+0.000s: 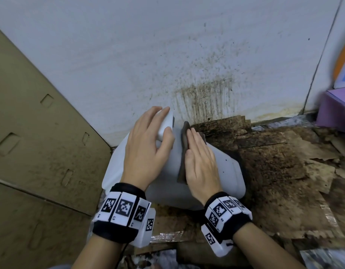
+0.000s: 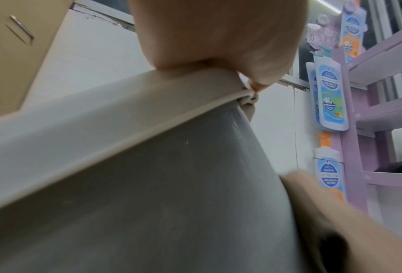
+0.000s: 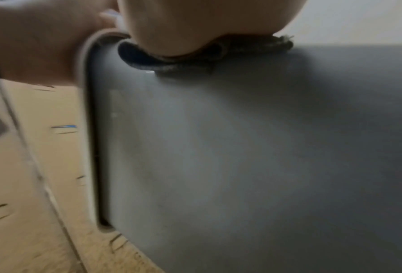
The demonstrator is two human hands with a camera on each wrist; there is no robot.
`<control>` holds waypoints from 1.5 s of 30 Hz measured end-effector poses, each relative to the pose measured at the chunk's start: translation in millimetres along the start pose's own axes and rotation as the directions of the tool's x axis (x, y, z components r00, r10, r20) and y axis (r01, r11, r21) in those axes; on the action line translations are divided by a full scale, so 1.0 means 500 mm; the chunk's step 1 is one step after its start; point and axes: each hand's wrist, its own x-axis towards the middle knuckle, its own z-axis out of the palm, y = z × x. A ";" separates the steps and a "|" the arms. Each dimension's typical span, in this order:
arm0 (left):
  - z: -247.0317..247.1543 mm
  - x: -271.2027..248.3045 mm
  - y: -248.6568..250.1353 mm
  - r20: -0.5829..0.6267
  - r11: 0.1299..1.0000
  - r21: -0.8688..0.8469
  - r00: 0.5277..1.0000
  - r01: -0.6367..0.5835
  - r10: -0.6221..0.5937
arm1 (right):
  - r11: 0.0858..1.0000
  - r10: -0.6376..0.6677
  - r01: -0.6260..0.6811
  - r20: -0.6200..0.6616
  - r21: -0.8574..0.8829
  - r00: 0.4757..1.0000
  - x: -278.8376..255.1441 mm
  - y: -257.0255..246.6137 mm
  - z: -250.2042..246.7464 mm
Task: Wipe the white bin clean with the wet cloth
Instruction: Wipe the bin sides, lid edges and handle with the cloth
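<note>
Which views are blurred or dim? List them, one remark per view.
Head view: sharp centre, straight edges bowed by the wide lens. Left wrist view: white bin fairly crisp, right hand smeared. Right wrist view: soft overall, bin wall dim and shadowed, only the cloth edge has some texture.

A pale wall (image 1: 129,45) filled the upper part of the head view, spattered with dark specks and streaked brown near its base, right of centre. A tan cardboard panel (image 1: 32,133) with punched slots leaned across the left side. Stained, torn cardboard sheets (image 1: 284,171) covered the floor at lower right. At the right edge stood a purple shelf unit (image 1: 332,113); in the left wrist view it (image 2: 358,129) held blue-labelled bottles (image 2: 330,92) on its side.
</note>
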 end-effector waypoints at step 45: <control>0.002 0.002 -0.011 -0.051 0.999 -0.039 0.999 0.017 -0.019 | 0.930 0.368 -0.367 0.033 -0.020 0.929 -0.070 0.200 -0.037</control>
